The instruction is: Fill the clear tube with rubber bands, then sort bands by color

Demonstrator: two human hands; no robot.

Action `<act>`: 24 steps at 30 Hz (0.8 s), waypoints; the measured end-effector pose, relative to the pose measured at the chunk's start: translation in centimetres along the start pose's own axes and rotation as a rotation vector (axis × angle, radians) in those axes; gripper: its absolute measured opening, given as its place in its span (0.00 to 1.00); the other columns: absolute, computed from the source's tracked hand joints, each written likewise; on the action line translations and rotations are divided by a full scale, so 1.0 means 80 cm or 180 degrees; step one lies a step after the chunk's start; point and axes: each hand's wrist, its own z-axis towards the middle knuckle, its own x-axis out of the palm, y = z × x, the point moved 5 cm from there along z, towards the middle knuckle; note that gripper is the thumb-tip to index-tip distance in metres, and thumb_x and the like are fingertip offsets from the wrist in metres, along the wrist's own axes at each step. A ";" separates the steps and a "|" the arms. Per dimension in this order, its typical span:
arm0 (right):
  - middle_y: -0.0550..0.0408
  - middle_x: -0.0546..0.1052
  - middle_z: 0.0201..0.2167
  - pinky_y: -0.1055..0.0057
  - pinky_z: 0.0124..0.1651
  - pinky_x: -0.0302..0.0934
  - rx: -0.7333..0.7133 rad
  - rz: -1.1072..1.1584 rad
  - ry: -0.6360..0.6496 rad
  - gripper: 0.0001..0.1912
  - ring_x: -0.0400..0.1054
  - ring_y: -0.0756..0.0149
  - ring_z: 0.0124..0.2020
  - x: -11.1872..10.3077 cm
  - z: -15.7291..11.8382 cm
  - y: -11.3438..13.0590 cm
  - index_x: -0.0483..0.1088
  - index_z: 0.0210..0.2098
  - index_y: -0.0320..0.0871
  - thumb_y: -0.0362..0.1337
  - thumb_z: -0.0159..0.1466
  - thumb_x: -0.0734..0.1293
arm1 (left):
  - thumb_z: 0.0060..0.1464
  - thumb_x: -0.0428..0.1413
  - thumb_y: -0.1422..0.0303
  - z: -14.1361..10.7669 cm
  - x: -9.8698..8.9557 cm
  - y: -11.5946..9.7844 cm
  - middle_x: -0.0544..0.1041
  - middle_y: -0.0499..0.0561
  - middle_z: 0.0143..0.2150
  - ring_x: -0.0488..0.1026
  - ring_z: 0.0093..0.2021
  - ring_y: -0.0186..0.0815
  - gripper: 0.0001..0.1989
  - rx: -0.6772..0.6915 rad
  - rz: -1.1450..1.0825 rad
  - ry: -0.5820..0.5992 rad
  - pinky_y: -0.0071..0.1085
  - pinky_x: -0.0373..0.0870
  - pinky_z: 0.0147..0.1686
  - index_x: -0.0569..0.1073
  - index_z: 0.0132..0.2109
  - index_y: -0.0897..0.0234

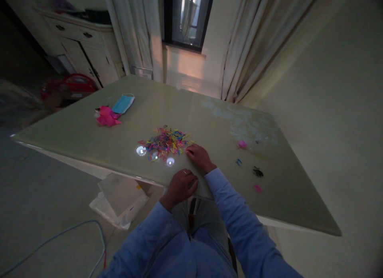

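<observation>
A heap of small multicoloured pieces (166, 142) lies on the pale green table (185, 110). At its right edge my right hand (200, 158) has its fingers pinched together, and what they hold, if anything, is too small to name. My left hand (182, 185) rests near the table's front edge with its fingers curled. Nothing can be made out in it. Small groups lie apart on the right: blue pieces (238, 162), black pieces (257, 172), a pink group (257, 188) and another pink group (242, 144).
A blue face mask (123, 104) and a crumpled pink item (107, 116) lie on the table's left part. Behind stand a white cabinet (86, 46) and curtains. Papers and plastic (119, 198) are below the front edge, with a hose (60, 234) on the floor.
</observation>
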 end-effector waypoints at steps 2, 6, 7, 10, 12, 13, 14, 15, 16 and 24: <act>0.51 0.77 0.36 0.70 0.42 0.62 0.0198 0.0807 -0.0262 0.10 0.69 0.65 0.38 -0.012 -0.011 -0.001 0.76 0.37 0.42 0.39 0.66 0.64 | 0.60 0.54 0.68 0.000 -0.001 0.000 0.77 0.54 0.33 0.73 0.36 0.39 0.07 0.0012 -0.0008 -0.0011 0.35 0.70 0.38 0.77 0.37 0.62; 0.60 0.68 0.25 0.74 0.25 0.56 0.0939 0.3639 -0.0711 0.14 0.58 0.71 0.21 -0.034 -0.076 -0.003 0.73 0.37 0.45 0.49 0.64 0.65 | 0.60 0.53 0.68 0.000 -0.003 -0.002 0.76 0.54 0.33 0.72 0.36 0.38 0.07 -0.0016 -0.0008 0.0017 0.34 0.69 0.37 0.76 0.37 0.62; 0.60 0.66 0.24 0.75 0.23 0.55 0.1039 0.4162 -0.0725 0.14 0.55 0.72 0.20 -0.037 -0.098 -0.001 0.72 0.37 0.45 0.50 0.64 0.65 | 0.61 0.53 0.68 0.000 -0.003 -0.002 0.76 0.54 0.32 0.72 0.35 0.38 0.08 -0.0034 0.0007 0.0033 0.34 0.69 0.36 0.76 0.36 0.62; 0.62 0.63 0.24 0.76 0.21 0.55 0.1330 0.5027 -0.0817 0.10 0.51 0.74 0.19 -0.041 -0.157 0.004 0.72 0.37 0.47 0.46 0.63 0.68 | 0.61 0.53 0.68 0.001 -0.004 -0.004 0.76 0.53 0.32 0.72 0.35 0.38 0.08 -0.0070 0.0040 0.0044 0.34 0.69 0.36 0.76 0.35 0.63; 0.62 0.63 0.25 0.77 0.21 0.55 0.1475 0.5243 -0.0937 0.09 0.51 0.75 0.19 -0.043 -0.183 0.003 0.72 0.36 0.47 0.45 0.61 0.70 | 0.61 0.53 0.68 0.001 -0.005 -0.004 0.76 0.53 0.32 0.72 0.35 0.38 0.08 -0.0062 0.0021 0.0026 0.34 0.69 0.36 0.76 0.36 0.63; 0.62 0.64 0.25 0.77 0.20 0.55 0.1517 0.5291 -0.1028 0.10 0.51 0.75 0.19 -0.044 -0.192 0.002 0.72 0.36 0.47 0.45 0.60 0.71 | 0.61 0.53 0.68 0.001 -0.006 -0.003 0.76 0.53 0.33 0.72 0.36 0.38 0.08 -0.0053 0.0008 0.0020 0.34 0.69 0.37 0.76 0.36 0.63; 0.62 0.64 0.25 0.77 0.21 0.55 0.1532 0.5298 -0.1136 0.10 0.52 0.75 0.19 -0.047 -0.197 0.000 0.72 0.36 0.47 0.45 0.59 0.72 | 0.61 0.53 0.68 0.001 -0.006 -0.002 0.77 0.53 0.33 0.72 0.36 0.38 0.08 -0.0047 -0.0005 0.0020 0.34 0.69 0.37 0.76 0.37 0.63; 0.62 0.65 0.26 0.77 0.21 0.55 0.1523 0.5262 -0.1239 0.10 0.52 0.75 0.19 -0.050 -0.201 -0.001 0.73 0.36 0.47 0.45 0.59 0.72 | 0.61 0.53 0.68 0.001 -0.006 -0.001 0.77 0.53 0.33 0.73 0.36 0.38 0.08 -0.0050 -0.0015 0.0027 0.34 0.69 0.38 0.76 0.37 0.63; 0.61 0.66 0.26 0.77 0.21 0.55 0.1496 0.5183 -0.1326 0.11 0.53 0.76 0.19 -0.054 -0.203 -0.003 0.73 0.36 0.47 0.45 0.59 0.72 | 0.62 0.53 0.67 0.001 -0.005 0.000 0.77 0.53 0.34 0.73 0.36 0.38 0.08 -0.0063 -0.0016 0.0036 0.34 0.69 0.38 0.76 0.37 0.63; 0.59 0.70 0.24 0.74 0.23 0.56 0.1676 0.3542 -0.1918 0.16 0.59 0.73 0.21 -0.076 -0.243 -0.042 0.75 0.36 0.43 0.49 0.58 0.72 | 0.63 0.53 0.65 -0.001 -0.001 0.009 0.77 0.53 0.36 0.74 0.38 0.38 0.09 -0.0184 0.0130 0.0029 0.34 0.71 0.41 0.76 0.38 0.62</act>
